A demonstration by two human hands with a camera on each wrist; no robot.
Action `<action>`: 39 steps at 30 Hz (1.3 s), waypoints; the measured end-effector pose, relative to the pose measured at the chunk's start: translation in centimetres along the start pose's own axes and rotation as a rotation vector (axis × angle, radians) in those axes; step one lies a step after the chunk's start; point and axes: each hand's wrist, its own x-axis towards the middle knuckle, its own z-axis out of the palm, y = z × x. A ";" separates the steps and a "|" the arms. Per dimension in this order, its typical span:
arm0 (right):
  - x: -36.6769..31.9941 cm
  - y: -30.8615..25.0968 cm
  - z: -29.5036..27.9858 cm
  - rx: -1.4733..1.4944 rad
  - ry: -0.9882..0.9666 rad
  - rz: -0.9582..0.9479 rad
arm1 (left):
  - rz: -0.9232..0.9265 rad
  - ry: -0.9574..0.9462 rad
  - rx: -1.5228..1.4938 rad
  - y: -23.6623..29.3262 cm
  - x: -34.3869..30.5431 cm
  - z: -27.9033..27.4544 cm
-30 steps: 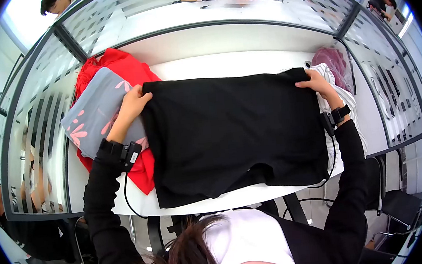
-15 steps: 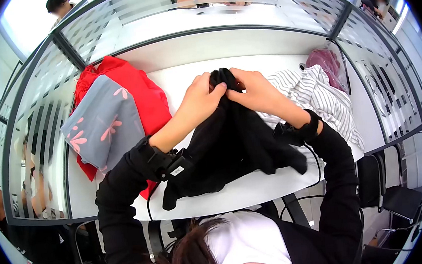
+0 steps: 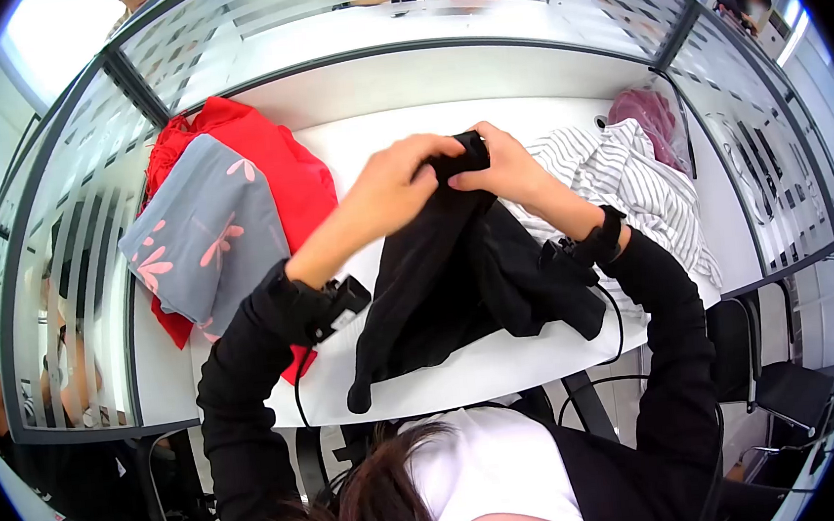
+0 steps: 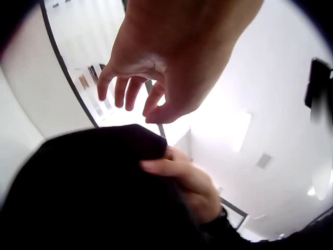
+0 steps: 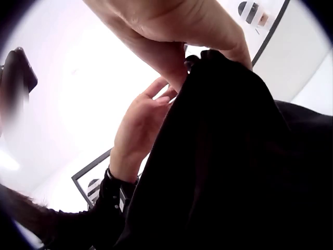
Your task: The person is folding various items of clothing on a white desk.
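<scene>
A black garment (image 3: pixel 439 288) hangs gathered at its top, with its lower part spread over the white table (image 3: pixel 389 390). My right hand (image 3: pixel 510 168) grips the bunched top edge, thumb on the near side. The left hand (image 3: pixel 393 188) is beside that edge, its fingers loosely bent. In the left wrist view, a gap shows between the left hand (image 4: pixel 166 57) and the cloth (image 4: pixel 93 187), and its fingers hold nothing. The right wrist view has the right hand (image 5: pixel 177 26) over the fabric's upper edge, most fingertips hidden.
On the left, a grey-blue cloth with pink flowers (image 3: pixel 195 220) overlaps a red cloth (image 3: pixel 295 172). To the right lie a striped white garment (image 3: pixel 619 183) and a purple bundle in clear plastic (image 3: pixel 648 121). A partition (image 3: pixel 399 56) borders the table; cables run from both wrists.
The black garment went from spread wide between both hands to gathered at its top as the hands came together. Since then, my left hand has let go and the right still holds on.
</scene>
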 end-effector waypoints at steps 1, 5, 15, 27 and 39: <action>0.6 0.9 -0.3 0.028 -0.021 -0.037 | 0.035 0.038 0.077 -0.3 0.4 -0.8; 0.8 -3.1 -3.8 0.066 -0.247 -0.139 | 0.110 -0.067 0.354 -3.8 0.4 -5.2; 6.1 -13.8 -11.6 -0.396 -0.032 -0.730 | -0.062 0.076 0.487 1.4 3.6 -12.4; -5.7 -3.4 -6.6 -0.886 0.038 -0.977 | 0.320 0.062 1.174 6.9 -7.1 -5.5; -11.4 -1.9 -3.9 -0.236 -1.154 -0.241 | -0.180 -0.846 0.171 6.5 -13.9 -3.1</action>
